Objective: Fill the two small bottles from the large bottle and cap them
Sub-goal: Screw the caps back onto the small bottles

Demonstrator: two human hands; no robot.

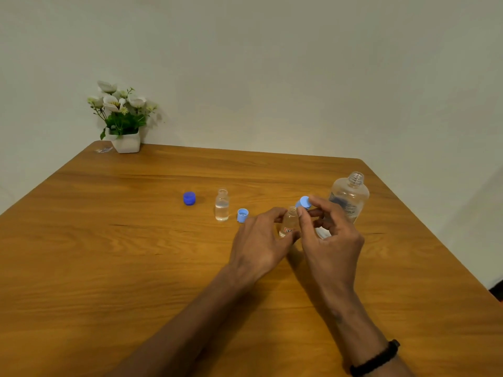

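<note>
My left hand grips a small clear bottle with a red label, standing on the table. My right hand pinches a light blue cap just above and to the right of that bottle's open mouth. A second small bottle, uncapped and holding clear liquid, stands to the left. Beside it lies another light blue cap, on its side. The large clear bottle stands open behind my right hand. Its dark blue cap sits further left.
The wooden table runs to a wall at the back. A white pot of artificial flowers stands at the far left corner, with a small wrapper beside it. The table's right edge falls away near the large bottle.
</note>
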